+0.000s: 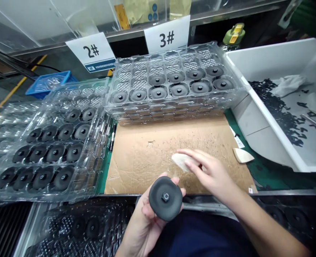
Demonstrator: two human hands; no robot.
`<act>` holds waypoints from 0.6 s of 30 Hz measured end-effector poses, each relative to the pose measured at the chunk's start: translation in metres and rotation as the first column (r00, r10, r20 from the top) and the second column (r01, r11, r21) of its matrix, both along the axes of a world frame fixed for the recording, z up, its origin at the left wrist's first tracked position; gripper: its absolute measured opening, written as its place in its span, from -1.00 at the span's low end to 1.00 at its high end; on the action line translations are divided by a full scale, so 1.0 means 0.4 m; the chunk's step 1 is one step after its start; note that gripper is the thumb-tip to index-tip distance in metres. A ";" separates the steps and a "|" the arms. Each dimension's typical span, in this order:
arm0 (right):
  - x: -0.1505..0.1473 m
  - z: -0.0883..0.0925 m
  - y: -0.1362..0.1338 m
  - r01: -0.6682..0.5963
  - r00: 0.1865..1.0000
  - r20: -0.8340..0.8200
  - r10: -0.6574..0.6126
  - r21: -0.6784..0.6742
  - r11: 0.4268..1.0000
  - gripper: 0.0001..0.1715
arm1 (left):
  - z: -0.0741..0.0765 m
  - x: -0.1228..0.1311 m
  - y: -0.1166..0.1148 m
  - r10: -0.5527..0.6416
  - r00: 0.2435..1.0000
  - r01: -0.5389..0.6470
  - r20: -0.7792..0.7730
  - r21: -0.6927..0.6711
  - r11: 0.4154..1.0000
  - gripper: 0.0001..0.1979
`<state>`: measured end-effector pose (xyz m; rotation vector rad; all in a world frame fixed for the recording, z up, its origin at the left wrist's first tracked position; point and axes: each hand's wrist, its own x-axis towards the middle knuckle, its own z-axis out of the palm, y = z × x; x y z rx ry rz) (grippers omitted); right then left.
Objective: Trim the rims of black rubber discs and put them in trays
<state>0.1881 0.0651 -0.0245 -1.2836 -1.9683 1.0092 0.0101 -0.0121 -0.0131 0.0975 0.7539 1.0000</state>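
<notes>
My left hand [146, 225] grips a black round, dished part [158, 205] with a small metal nut-like piece at its centre. Its fingers wrap around the part from below and behind, so their tips show only partly. Slightly above and to the right, my right hand [210, 171] pinches a flat, off-white pad-like piece [181, 160] between thumb and fingers. That piece is apart from the black part and over a brown cardboard sheet [136, 157]. A similar cream-coloured, pointed piece [243, 155] lies at the sheet's right edge.
Stacked clear plastic trays [174, 100] behind the cardboard hold several black parts. More filled trays [77, 178] stand at left. A white bin [270, 132] at right contains small black scraps and a white cloth-like item. A green-lidded bottle [233, 35] and a blue basket [37, 91] are farther back.
</notes>
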 end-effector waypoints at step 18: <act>-0.096 0.142 -0.076 -0.269 0.959 -0.026 0.281 0.224 0.937 -0.74 | -0.012 0.024 0.008 0.153 0.985 -0.150 -0.080 0.039 0.988 -0.49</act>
